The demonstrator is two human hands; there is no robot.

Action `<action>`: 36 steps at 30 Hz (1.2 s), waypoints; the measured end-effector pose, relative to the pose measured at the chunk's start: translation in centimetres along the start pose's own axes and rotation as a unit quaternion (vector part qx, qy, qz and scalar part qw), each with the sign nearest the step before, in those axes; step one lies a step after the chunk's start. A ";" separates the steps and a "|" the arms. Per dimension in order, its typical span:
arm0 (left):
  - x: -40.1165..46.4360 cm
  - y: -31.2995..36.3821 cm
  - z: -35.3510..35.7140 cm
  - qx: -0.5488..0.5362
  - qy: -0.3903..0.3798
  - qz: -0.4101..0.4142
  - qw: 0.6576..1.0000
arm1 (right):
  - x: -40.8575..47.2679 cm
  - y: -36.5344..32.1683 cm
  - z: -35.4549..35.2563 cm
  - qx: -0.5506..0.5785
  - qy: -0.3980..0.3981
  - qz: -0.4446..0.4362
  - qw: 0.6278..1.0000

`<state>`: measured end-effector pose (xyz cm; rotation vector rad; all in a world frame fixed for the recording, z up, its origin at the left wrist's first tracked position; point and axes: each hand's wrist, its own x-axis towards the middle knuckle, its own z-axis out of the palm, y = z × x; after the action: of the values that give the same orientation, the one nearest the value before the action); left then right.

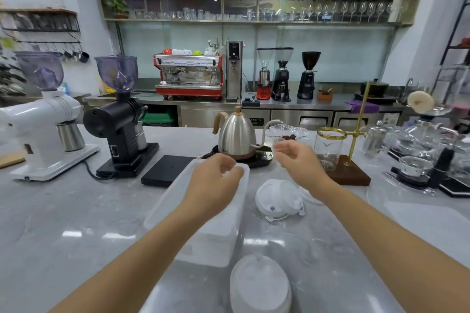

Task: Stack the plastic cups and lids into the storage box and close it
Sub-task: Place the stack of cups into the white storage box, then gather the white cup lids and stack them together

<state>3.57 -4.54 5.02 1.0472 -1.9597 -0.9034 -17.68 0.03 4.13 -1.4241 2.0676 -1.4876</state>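
Note:
A frosted translucent storage box [178, 211] lies lengthwise on the marble counter in front of me. Whether its top is a lid or an open rim I cannot tell. My left hand [216, 180] sits on the box's far end with the fingers curled over the far edge. My right hand [297, 160] hovers to the right of the box, fingers apart and curved, with nothing clearly in it. Below that wrist lies a pile of white plastic lids [277, 198], and a faint clear cup rim [312, 198] shows beside it. A second stack of white lids [259, 284] stands near the counter's front edge.
Just behind the box stand a steel gooseneck kettle [236, 134] on its base and a black scale [165, 170]. A black grinder [119, 129] and a white grinder [43, 129] stand at the left. A glass dripper stand [340, 150] and glassware [419, 150] crowd the right.

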 end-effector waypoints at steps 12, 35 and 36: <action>-1.6 -0.1 11.4 -0.059 -0.148 -0.112 0.981 | -4.8 9.1 1.1 0.026 0.005 0.106 0.994; -0.3 -2.1 15.6 -0.358 -0.062 -0.363 0.858 | -4.7 11.8 1.1 0.057 0.030 0.066 0.996; -0.3 -2.3 15.6 -0.353 -0.059 -0.363 0.861 | -4.8 11.8 1.1 0.065 0.031 0.066 0.995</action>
<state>-8.55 -1.48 -4.59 1.2780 -1.0846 -1.9422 -21.28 3.35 -7.63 -1.1839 2.0157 -1.5979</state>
